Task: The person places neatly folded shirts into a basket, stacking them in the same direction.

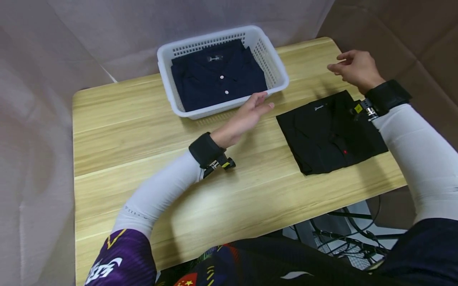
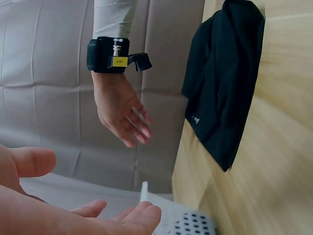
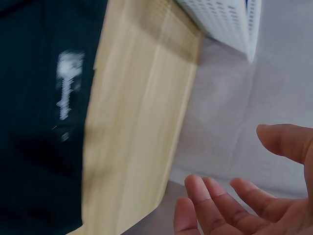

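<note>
A folded black shirt lies on the right part of the wooden table, its collar label toward the back. At the back stands a white plastic basket with a folded navy shirt inside, two white buttons showing. My left hand is by the basket's front right rim, fingers extended and holding nothing; whether it touches the rim I cannot tell. Above the far right of the table, past the black shirt, my right hand hovers with loosely bent fingers. In the right wrist view, nothing lies between those fingers.
The wooden table has rounded corners and fills most of the head view. Grey cloth hangs behind it, and brown cloth at the right. Below the front edge are dark metal legs and cables.
</note>
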Action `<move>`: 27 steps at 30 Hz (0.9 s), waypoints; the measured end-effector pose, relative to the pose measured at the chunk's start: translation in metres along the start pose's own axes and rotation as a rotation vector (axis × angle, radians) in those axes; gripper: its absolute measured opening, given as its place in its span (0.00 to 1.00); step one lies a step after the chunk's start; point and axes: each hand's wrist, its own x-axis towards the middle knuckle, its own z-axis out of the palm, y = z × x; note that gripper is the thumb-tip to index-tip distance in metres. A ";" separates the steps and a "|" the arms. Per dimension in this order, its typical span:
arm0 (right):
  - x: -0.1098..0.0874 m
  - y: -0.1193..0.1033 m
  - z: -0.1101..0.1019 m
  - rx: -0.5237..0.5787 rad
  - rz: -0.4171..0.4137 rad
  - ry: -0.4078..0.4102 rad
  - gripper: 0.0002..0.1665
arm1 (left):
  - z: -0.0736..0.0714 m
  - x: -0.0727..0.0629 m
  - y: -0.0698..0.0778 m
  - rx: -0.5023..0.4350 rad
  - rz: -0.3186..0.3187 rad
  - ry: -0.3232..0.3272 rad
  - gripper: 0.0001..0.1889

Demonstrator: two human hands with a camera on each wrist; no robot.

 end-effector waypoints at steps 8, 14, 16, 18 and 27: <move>-0.006 0.024 -0.008 -0.065 0.040 0.000 0.46 | 0.010 0.012 -0.013 -0.005 -0.025 0.018 0.33; -0.010 0.039 -0.013 -0.065 0.079 -0.010 0.46 | 0.016 0.019 -0.022 0.016 -0.079 0.021 0.35; -0.010 0.044 -0.013 -0.059 0.087 -0.014 0.47 | 0.017 0.021 -0.024 0.014 -0.095 0.024 0.35; -0.010 0.050 -0.013 -0.077 0.091 -0.017 0.48 | 0.018 0.023 -0.027 -0.002 -0.112 0.025 0.36; -0.012 0.080 -0.012 -0.177 0.140 -0.035 0.54 | 0.026 0.034 -0.044 -0.028 -0.168 0.019 0.39</move>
